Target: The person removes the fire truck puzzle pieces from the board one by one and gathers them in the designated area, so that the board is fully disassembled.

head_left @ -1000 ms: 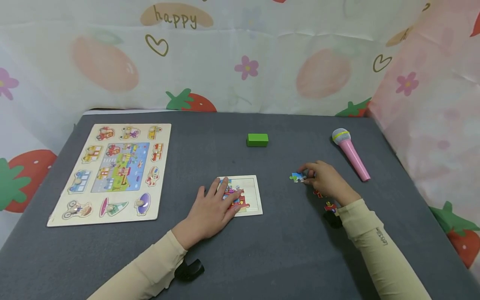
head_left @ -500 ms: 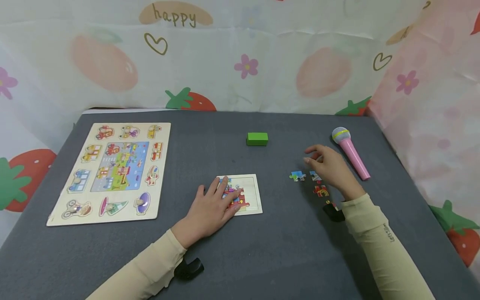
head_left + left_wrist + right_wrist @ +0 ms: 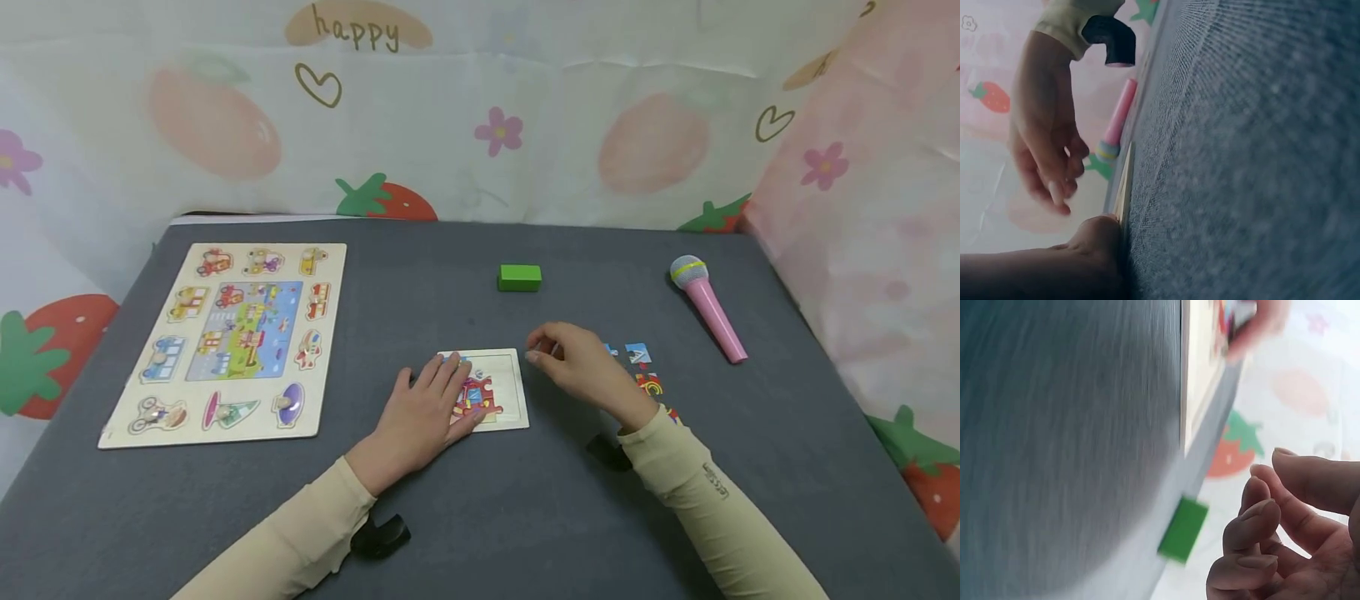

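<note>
My left hand rests with straight fingers on a small pale jigsaw tray. Under and beside the fingers shows a partly visible picture with a red and blue figure. Just right of the tray hovers my right hand, fingers loosely curled. In the right wrist view the right thumb stands apart from the fingertips, and nothing shows between them. Several jigsaw pieces lie behind the right hand, among them a blue and white piece and a red piece; others are partly hidden by the hand and sleeve.
A large wooden peg puzzle board lies on the left of the grey table. A green block sits behind the tray. At the right lies a pink toy microphone. A printed cloth hangs behind the table.
The right hand has let go of a blue-green jigsaw piece, lifted off, then moved left to beside the tray. The left hand stays on the tray, its fingers now closer together.
</note>
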Demonstrator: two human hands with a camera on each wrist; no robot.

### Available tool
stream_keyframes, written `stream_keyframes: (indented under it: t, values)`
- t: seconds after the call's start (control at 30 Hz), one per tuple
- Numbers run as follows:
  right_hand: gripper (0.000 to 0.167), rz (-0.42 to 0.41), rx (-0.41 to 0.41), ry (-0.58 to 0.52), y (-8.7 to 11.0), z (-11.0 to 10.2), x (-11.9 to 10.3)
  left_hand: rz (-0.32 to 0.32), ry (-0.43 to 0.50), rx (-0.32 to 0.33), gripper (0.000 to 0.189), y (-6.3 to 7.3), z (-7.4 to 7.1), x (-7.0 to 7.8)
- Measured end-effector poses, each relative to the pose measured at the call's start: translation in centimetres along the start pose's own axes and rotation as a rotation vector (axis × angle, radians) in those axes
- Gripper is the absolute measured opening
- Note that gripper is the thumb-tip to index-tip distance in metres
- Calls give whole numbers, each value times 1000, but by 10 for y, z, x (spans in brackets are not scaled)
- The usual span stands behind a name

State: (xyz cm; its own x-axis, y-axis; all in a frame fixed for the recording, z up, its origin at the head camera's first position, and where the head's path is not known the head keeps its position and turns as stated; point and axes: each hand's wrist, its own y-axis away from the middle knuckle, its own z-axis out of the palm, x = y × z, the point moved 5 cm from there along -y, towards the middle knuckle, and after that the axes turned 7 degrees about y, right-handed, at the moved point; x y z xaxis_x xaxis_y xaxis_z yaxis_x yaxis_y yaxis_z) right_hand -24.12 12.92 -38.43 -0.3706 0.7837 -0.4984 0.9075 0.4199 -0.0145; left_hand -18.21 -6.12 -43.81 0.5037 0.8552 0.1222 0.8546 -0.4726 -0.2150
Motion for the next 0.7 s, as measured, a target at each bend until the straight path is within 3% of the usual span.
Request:
stream_keyframes:
  t: [0.2,0.43,0.7]
  values:
    - [14,-94,-62,48,-6,28,-23,4,-60,74,72,0,-4,3]
    - [19,-74,-177,99,-10,45,-34,5,-73,98,68,1,-8,5]
    - [15,-60,-188,110,-13,49,-39,35,-69,158,68,2,-5,2]
